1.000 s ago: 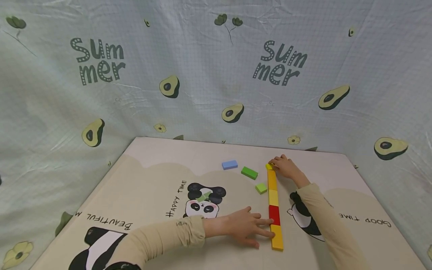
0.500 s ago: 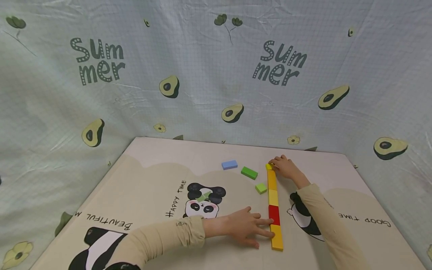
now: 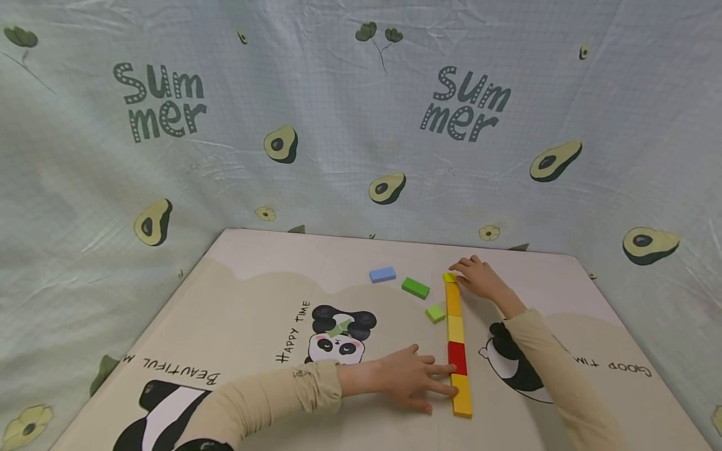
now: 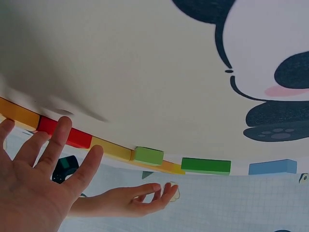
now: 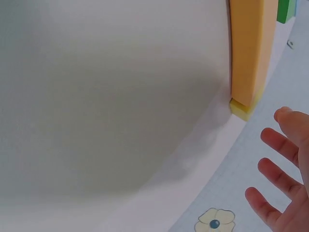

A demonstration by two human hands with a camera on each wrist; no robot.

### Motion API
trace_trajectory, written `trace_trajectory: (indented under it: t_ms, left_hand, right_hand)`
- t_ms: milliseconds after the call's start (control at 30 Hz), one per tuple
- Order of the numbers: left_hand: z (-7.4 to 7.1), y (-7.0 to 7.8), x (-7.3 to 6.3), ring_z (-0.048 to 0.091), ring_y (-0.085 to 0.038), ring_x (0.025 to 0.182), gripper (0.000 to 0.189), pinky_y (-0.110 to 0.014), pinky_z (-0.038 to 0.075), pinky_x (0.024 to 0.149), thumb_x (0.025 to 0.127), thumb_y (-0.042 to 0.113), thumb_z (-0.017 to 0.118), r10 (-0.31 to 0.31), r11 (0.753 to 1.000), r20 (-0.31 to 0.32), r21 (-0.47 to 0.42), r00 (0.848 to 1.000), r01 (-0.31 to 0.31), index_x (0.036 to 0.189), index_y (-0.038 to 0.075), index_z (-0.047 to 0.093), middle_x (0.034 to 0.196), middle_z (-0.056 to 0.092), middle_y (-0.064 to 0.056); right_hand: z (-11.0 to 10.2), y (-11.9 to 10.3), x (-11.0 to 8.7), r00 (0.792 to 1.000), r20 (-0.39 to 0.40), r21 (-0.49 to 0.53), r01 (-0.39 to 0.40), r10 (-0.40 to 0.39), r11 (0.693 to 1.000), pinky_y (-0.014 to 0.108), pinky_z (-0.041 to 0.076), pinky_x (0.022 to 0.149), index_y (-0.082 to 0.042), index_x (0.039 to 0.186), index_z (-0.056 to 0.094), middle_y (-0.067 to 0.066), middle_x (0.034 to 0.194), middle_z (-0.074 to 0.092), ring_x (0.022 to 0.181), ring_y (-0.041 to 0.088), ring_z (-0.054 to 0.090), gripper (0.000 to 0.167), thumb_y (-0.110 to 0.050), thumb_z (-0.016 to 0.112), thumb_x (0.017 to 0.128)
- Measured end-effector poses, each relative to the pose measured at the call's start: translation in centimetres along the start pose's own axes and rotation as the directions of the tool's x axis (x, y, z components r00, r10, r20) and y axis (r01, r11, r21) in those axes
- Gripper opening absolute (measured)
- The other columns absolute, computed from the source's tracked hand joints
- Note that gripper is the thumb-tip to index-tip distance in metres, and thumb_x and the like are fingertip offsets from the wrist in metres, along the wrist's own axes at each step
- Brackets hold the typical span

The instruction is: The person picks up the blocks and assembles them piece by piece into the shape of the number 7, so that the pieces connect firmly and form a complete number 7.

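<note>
A straight row of blocks runs away from me on the table, right of centre. From near to far it has an orange block (image 3: 462,404), a red block (image 3: 458,352), a pale yellow block (image 3: 455,329), another orange block (image 3: 453,299) and a small yellow block (image 3: 449,277). My left hand (image 3: 402,379) lies left of the near end, fingers spread, two fingertips touching the red and near orange blocks. Just right of the small yellow block is my right hand (image 3: 479,279). In the right wrist view its spread fingers hold nothing, and a gap separates them from the yellow block (image 5: 240,109).
Left of the row's far half lie a light green block (image 3: 435,314), a longer green block (image 3: 415,287) and a blue block (image 3: 383,274). The table (image 3: 254,338) has a panda-printed cover. A cloth (image 3: 327,94) with avocado prints hangs behind it.
My right hand has come off the small yellow block and shifted slightly right. The left hand keeps its place on the row. The head view has tilted very slightly.
</note>
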State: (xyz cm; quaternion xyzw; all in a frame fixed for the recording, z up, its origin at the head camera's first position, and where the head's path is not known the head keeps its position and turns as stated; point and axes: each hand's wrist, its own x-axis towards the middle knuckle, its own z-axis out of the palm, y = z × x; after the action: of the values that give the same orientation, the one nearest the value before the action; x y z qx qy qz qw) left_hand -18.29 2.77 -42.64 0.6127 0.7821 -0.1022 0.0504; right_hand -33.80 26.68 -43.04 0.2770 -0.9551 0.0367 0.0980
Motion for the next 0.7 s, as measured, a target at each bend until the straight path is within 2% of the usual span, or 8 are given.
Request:
trace_trajectory:
  t_ms: [267, 533, 700]
  left_hand:
    - [-0.1, 0.0, -0.1, 0.044, -0.010, 0.117, 0.056, -0.039, 0.038, 0.098, 0.087, 0.050, 0.044, 0.000, 1.000, 0.002, -0.017, 1.000, 0.000, 0.139, 0.036, 0.027, 0.146, 0.028, 0.006]
    - [-0.1, 0.0, -0.1, 0.044, -0.011, 0.118, 0.056, -0.039, 0.038, 0.099, 0.087, 0.050, 0.044, -0.002, 1.000, 0.004, -0.013, 1.000, 0.002, 0.139, 0.036, 0.027, 0.146, 0.028, 0.006]
    - [0.1, 0.0, 0.0, 0.043, -0.011, 0.119, 0.056, -0.039, 0.038, 0.099, 0.087, 0.052, 0.043, -0.005, 1.000, 0.008, -0.002, 1.000, 0.005, 0.138, 0.038, 0.026, 0.147, 0.027, 0.006]
  right_hand:
    - [-0.7, -0.6, -0.1, 0.997, -0.047, -0.014, 0.058, -0.059, 0.998, 0.045, 0.045, 0.071, -0.007, 0.105, 0.063, 0.010, 0.100, 0.061, 0.087, 0.026, 0.048, 0.024, -0.007, 0.062, 0.081]
    - [-1.1, -1.9, -0.1, 0.996, 0.000, 0.011, 0.092, -0.092, 0.996, 0.043, 0.044, 0.078, -0.008, 0.107, 0.062, 0.009, 0.103, 0.061, 0.093, 0.025, 0.047, 0.027, -0.011, 0.064, 0.081]
    - [-1.1, -3.0, 0.1, 0.992, 0.003, 0.025, 0.125, -0.125, 0.992, 0.043, 0.043, 0.079, -0.008, 0.108, 0.062, 0.008, 0.105, 0.061, 0.095, 0.026, 0.047, 0.028, -0.011, 0.064, 0.081]
